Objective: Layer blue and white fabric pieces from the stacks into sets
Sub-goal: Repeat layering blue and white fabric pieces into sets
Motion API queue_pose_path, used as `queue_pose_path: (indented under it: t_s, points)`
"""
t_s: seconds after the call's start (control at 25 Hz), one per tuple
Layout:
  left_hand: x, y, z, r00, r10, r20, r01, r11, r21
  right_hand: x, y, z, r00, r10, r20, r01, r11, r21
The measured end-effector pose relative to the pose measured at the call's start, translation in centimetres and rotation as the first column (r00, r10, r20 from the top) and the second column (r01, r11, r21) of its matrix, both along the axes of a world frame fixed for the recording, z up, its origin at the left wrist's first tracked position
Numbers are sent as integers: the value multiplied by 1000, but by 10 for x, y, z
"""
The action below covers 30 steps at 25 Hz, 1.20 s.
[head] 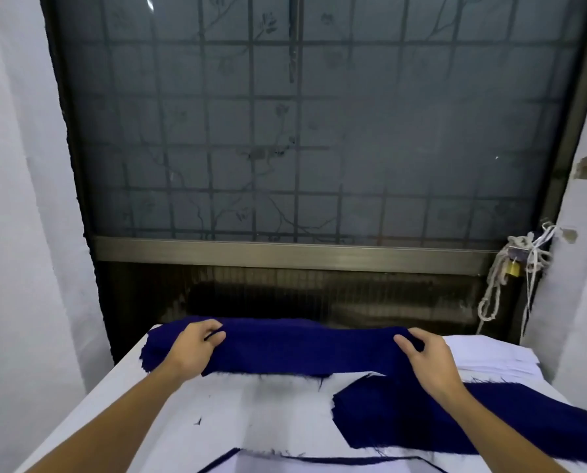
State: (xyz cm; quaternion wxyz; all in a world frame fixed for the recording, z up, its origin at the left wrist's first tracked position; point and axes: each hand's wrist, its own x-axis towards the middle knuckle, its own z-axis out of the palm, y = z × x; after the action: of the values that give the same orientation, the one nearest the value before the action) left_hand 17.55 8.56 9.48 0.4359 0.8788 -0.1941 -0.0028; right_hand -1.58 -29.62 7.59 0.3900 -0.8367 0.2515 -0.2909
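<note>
A long dark blue fabric piece [302, 349] stretches across the far side of the table, above a blue stack [155, 349] at the far left. My left hand [196, 346] pinches its left end between thumb and fingers. My right hand [425, 356] grips its right end the same way. A second blue stack [404, 421] lies at the right under my right forearm. A stack of white pieces [490, 356] sits at the far right. At the near edge lies a white piece [319, 467] over a blue one whose edge shows.
The table [182, 421] is covered in white cloth with loose blue threads. A barred frosted window [302, 131] stands right behind it. Knotted white cord and a brass padlock [513, 268] hang at the right. White walls close in on both sides.
</note>
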Motion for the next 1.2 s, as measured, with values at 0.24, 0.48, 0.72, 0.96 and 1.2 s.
queue_pose_path:
  t_s: [0.24, 0.48, 0.72, 0.96, 1.2]
  points:
    - [-43, -12, -26, 983, 183, -27, -185, 980, -80, -35, 11, -14, 991, 66, 120, -77, 993, 87]
    - [-90, 13, -55, 985, 175, 2, -174, 979, -110, -85, 18, -40, 982, 142, 121, -159, 976, 147]
    - [-127, 37, -97, 984, 178, -20, -179, 981, -71, -126, 18, -78, 976, 214, -43, -205, 966, 160]
    - [-144, 43, -128, 979, 201, 26, -202, 976, 75, -138, 23, -100, 988, 32, -154, -39, 998, -42]
    - [-145, 40, -134, 965, 223, 140, -244, 957, 156, -142, 23, -114, 974, -78, -211, 29, 974, -223]
